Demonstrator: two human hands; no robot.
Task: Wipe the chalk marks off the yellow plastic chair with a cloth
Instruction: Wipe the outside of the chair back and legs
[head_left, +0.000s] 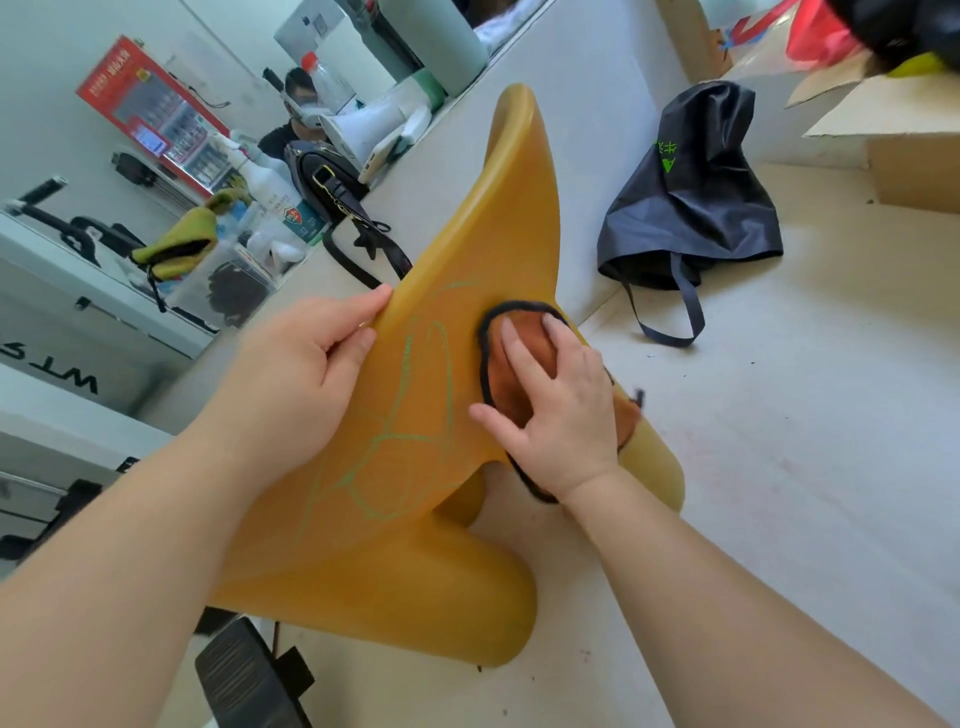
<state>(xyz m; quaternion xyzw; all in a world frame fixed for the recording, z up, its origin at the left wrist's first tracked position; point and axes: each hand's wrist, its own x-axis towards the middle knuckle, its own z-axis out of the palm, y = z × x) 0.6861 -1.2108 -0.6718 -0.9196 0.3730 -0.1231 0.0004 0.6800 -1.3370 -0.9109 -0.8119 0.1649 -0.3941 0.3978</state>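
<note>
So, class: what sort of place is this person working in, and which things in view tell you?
Probably a workroom or storage office, not a home. A red glass-fronted cabinet stands by the wall, a white megaphone sits on the ledge, and opened cardboard boxes lie nearby.

Office/storeroom w/ vending machine (156, 119), cardboard boxes (883, 140), megaphone (363, 124) on ledge.

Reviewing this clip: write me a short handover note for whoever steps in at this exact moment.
Left hand: grip closed on the edge of the yellow plastic chair, steadying it.
Right hand: pressing the brown black-edged cloth flat on the chair.
Done: cannot tell how much is already wiped.
Left: the green chalk marks beside the cloth are plainly there; wipe them off.
</note>
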